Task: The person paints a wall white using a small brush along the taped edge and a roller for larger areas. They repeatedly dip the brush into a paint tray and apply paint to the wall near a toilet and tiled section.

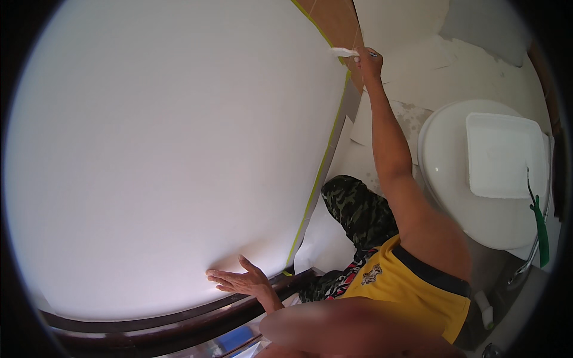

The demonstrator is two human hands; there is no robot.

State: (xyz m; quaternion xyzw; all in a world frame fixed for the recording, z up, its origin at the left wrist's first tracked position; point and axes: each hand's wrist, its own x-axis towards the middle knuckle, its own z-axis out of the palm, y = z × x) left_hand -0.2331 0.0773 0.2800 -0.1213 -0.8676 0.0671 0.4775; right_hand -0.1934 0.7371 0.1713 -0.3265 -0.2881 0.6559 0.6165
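A white wall (179,149) takes up the left side. Its lower edge is lined with yellow-green masking tape (325,161). At the far end my right hand (370,62) is closed around a paintbrush (343,52), whose white-coated head lies against the wall by the tape. Most of the brush handle is hidden in my fist. Nearer to me, my left hand (243,281) rests against the wall with its fingers stretched out and nothing in it.
On the right, a white paint tray (501,128) lies on a closed toilet lid (444,173). A paint roller with a green handle (541,232) leans at the tray. Brown covering (343,24) and sheets of paper (358,128) border the wall. A dark wooden frame (149,337) runs along the near edge.
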